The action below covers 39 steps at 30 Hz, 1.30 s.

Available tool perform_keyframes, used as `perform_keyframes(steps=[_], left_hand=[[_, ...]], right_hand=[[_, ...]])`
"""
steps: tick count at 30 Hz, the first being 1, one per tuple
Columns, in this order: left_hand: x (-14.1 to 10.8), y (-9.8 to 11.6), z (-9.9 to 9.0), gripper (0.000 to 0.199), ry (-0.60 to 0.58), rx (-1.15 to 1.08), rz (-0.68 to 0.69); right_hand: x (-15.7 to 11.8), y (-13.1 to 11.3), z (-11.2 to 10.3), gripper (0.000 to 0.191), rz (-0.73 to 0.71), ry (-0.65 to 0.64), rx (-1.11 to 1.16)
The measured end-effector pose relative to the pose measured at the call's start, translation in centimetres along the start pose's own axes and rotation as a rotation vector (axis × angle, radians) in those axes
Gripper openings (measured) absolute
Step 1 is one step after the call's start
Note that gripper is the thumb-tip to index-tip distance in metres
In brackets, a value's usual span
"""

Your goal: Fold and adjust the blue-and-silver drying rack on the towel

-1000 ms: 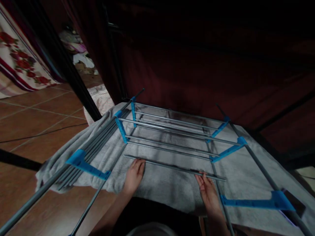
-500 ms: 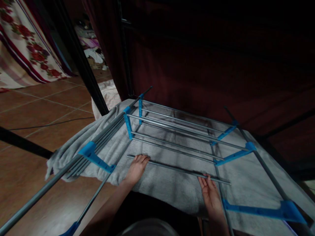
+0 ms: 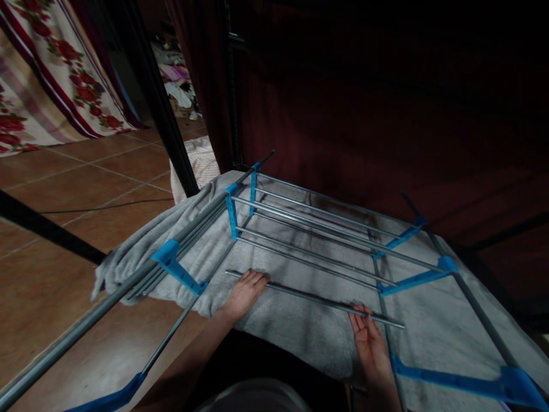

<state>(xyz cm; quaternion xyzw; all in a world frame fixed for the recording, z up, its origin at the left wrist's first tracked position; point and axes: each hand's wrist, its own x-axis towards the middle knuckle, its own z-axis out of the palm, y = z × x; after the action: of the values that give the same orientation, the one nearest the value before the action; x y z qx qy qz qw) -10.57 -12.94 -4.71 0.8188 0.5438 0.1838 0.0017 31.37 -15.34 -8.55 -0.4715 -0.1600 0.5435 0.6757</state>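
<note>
A loose grey metal tube (image 3: pixel 311 296) lies across in front of me, held at both ends. My left hand (image 3: pixel 246 293) is closed over it near its left end, palm down. Near the other end, my right hand (image 3: pixel 369 337) grips it palm up, with the fingertips around the tube. Beyond it stands a partly built rack frame (image 3: pixel 309 252) of grey tubes and blue plastic brackets. One blue bracket (image 3: pixel 182 272) sits to the left of my left hand, and another blue bracket (image 3: pixel 450 376) is at the right of my right hand. Both ends of the held tube are apart from the brackets.
The frame rests on a grey blanket (image 3: pixel 300 337) over a bed. Several spare tubes (image 3: pixel 171 260) lie along the left side. Dark metal posts (image 3: pixel 165 109) and a dark red curtain (image 3: pixel 364 131) stand around the bed. A cable (image 3: pixel 107 206) crosses the tiled floor (image 3: pixel 68 240).
The view has shifted slightly, so the frame appears a little farther right. Both hands keep hold of the tube, which has hardly moved against the blanket.
</note>
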Motion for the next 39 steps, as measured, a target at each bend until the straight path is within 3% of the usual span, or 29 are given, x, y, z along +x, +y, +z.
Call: perform_keyframes(steps=[14, 39], left_hand=[[0.4, 0.44, -0.78, 0.031, -0.046, -0.002, 0.023], [-0.04, -0.02, -0.43, 0.034, 0.049, -0.024, 0.07]], right_hand=[[0.12, 0.14, -0.2, 0.017, -0.01, -0.027, -0.019], [0.13, 0.01, 0.33, 0.021, 0.036, -0.01, 0.058]])
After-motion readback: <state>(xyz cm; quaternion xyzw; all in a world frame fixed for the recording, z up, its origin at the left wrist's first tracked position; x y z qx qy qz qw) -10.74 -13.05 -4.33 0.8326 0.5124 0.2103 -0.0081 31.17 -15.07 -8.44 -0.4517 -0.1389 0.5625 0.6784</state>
